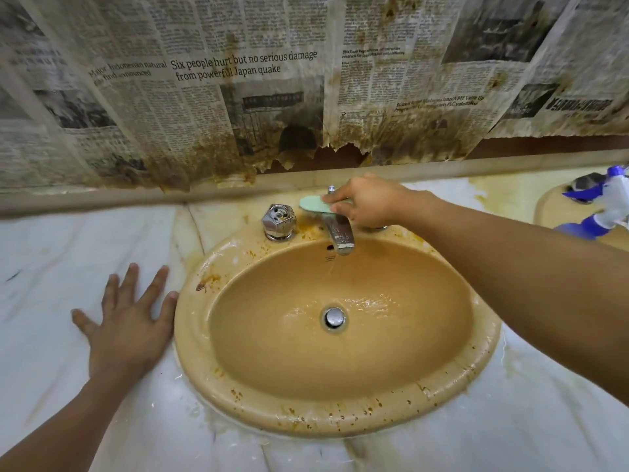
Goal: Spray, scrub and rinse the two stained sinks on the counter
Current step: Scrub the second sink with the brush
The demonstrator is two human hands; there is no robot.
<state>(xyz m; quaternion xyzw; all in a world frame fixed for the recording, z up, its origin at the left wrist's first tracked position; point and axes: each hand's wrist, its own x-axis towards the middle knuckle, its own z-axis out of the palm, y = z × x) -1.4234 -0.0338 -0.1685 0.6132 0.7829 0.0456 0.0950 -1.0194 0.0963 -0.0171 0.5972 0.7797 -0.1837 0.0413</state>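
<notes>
1. The right hand (367, 202) reaches across the back of the sink (190, 321). Its fingers curl round one end of a pale green scrubber (315, 204), which lies on the faucet base behind the spout (340, 236).
2. Governing relation: the scrubber's long axis runs left to right along the back rim. Its free end points toward the left tap handle (278, 219) and stands apart from it. The brown spots (340, 420) on the front rim lie toward the viewer from the grip, and the right hand is the nearer one to them.
3. The left hand (126, 321) lies flat with fingers spread on the counter (51, 267), just beside the sink's left rim, holding nothing.
4. Water runs from the spout and pools around the drain (333, 317). The bowl looks mostly clean, so rim scrubbing probably remains.
5. Setting: a wet, veined marble counter, yellowed behind the taps. The second sink (551, 209) shows at the right edge, with a spray bottle (609, 206) lying over it. Stained newspaper (238, 80) covers the wall.
</notes>
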